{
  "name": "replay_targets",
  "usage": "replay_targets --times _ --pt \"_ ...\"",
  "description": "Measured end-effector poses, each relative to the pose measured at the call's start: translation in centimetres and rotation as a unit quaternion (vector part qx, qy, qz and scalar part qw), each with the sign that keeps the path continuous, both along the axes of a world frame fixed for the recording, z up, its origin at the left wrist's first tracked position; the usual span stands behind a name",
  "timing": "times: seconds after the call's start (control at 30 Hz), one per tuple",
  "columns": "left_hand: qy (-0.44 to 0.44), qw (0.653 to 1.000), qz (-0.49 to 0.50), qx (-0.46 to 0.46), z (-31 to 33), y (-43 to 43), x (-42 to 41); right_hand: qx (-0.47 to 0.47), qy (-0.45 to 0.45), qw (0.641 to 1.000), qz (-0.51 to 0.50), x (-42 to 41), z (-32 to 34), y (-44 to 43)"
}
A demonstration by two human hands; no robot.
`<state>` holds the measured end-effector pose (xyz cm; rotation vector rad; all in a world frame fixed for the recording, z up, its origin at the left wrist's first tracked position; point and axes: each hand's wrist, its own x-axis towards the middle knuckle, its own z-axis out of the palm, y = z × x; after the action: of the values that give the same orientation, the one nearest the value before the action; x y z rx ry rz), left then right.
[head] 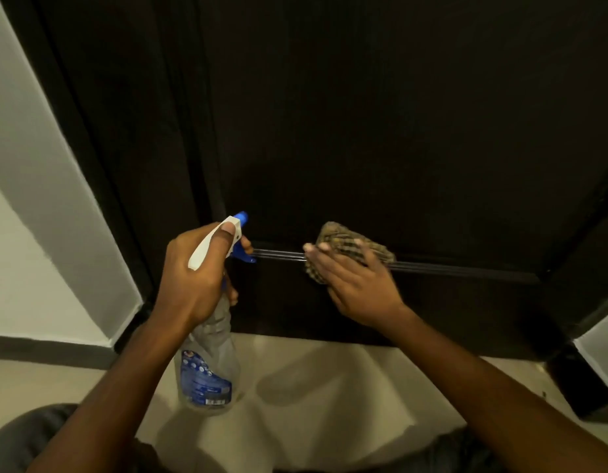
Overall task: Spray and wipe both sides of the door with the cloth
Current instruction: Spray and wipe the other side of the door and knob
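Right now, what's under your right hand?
The cloth, pressed flat against the door by the right hand, over its horizontal ridge. The stretch of ridge behind the cloth is hidden.

Left hand [190, 278] grips bottle [207, 363], right hand [357, 288] presses cloth [347, 240].

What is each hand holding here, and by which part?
Left hand grips the spray bottle at its neck; right hand presses the cloth flat against the door.

A bunched, checked cloth [343, 235] is pressed against the dark door [398, 131] low down. The clear, blue-labelled spray bottle [210, 353] is upright to its left.
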<state>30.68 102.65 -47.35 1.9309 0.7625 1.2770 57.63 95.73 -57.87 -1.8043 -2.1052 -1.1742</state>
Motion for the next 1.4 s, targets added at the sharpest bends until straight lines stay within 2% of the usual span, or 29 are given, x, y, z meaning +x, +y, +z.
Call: replay_targets --times 0.17,0.33,0.4,0.47,0.57,0.67,0.77,0.87,0.93,1.0,1.07,1.1,1.17,1.2,1.23,1.3,1.33,1.37,1.4 --pt "-0.009 0.999 0.037 0.001 0.9 1.5 -3.4 -0.078 -0.057 0.995 0.025 -7.3 2.4 6.8" --pt "-0.032 0.998 0.047 -0.014 2.3 2.7 -4.7 -0.122 -0.168 0.978 0.033 -6.7 5.8 9.2" --pt "-0.046 0.998 0.051 -0.014 3.1 2.8 -5.0 -0.090 -0.164 0.981 0.044 -6.3 7.5 9.7" --pt "-0.054 0.997 0.052 -0.018 3.8 2.9 -5.3 -0.019 -0.134 0.989 0.053 -6.6 11.1 10.2" --pt "-0.054 0.997 0.051 -0.032 4.9 3.3 -5.5 0.125 -0.049 0.990 0.050 -7.8 20.4 11.0" --pt "-0.056 0.996 0.055 -0.032 6.5 3.6 -5.7 0.209 0.041 0.977 -0.003 -8.6 27.3 11.2" --pt "-0.063 0.996 0.053 -0.031 7.9 4.3 -6.2 0.203 0.020 0.979 -0.007 -9.2 25.2 11.8" --pt "-0.058 0.997 0.041 -0.012 9.2 4.7 -6.4 0.079 -0.122 0.989 0.036 -8.4 16.9 11.4" --pt "-0.060 0.997 0.042 -0.016 9.8 4.9 -6.3 -0.022 -0.220 0.974 0.039 -6.4 12.2 9.5" --pt "-0.056 0.998 0.032 -0.017 10.2 4.9 -5.7 -0.038 -0.240 0.970 0.031 -3.3 10.4 6.8" --pt "-0.048 0.999 0.015 -0.020 10.5 4.9 -4.8 0.027 -0.202 0.979 0.016 0.0 11.4 4.3" --pt "-0.050 0.998 0.007 -0.023 10.8 4.8 -4.4 0.070 -0.155 0.985 0.002 1.6 12.7 3.1" --pt "-0.060 0.998 -0.006 -0.031 11.6 5.4 -4.5 0.159 -0.003 0.986 -0.058 3.2 17.1 1.6" --pt "-0.060 0.998 -0.015 -0.033 12.1 6.0 -4.9 0.218 0.089 0.967 -0.095 2.7 20.0 1.6" --pt "-0.058 0.997 -0.026 -0.033 12.6 6.1 -4.9 0.286 0.181 0.932 -0.131 2.1 22.7 1.9" --pt "-0.060 0.997 -0.037 -0.030 13.2 6.2 -4.5 0.406 0.347 0.826 -0.180 0.0 27.6 3.9" --pt "-0.064 0.997 -0.039 -0.026 13.7 6.2 -4.4 0.446 0.387 0.784 -0.192 -1.5 29.4 5.3" --pt "-0.071 0.996 -0.040 -0.024 14.4 6.3 -4.6 0.458 0.393 0.771 -0.202 -3.3 30.4 7.0" --pt "-0.073 0.996 -0.040 -0.021 14.9 6.1 -4.6 0.439 0.371 0.793 -0.202 -4.9 30.6 8.4"
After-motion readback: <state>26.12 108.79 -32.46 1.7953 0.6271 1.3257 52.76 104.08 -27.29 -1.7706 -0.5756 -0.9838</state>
